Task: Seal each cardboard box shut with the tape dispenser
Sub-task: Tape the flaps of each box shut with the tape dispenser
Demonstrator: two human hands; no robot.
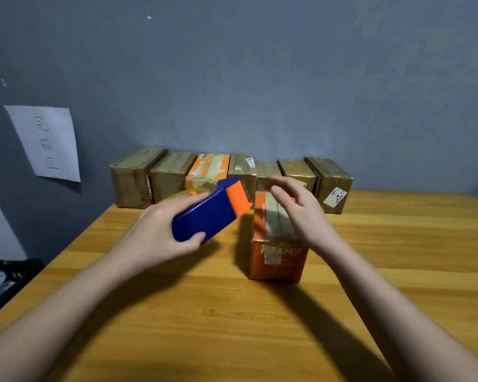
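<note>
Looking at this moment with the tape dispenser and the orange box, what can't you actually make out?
Head view only:
- Tape roll: hidden behind the tape dispenser and left hand.
- Orange box top seam: partly covered by the right hand.
- Paper on the wall: writing unreadable.
- Row of boxes: labels too small.

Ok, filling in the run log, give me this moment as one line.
left hand: grips tape dispenser | right hand: open on orange box | row of boxes: at wall

— Where could a hand pass?
— Over the bare wooden table [232, 326], near side.
— And further back?
— The row of taped boxes [226, 175] lines the wall [260, 78]; the orange box [278, 244] stands mid-table.
</note>
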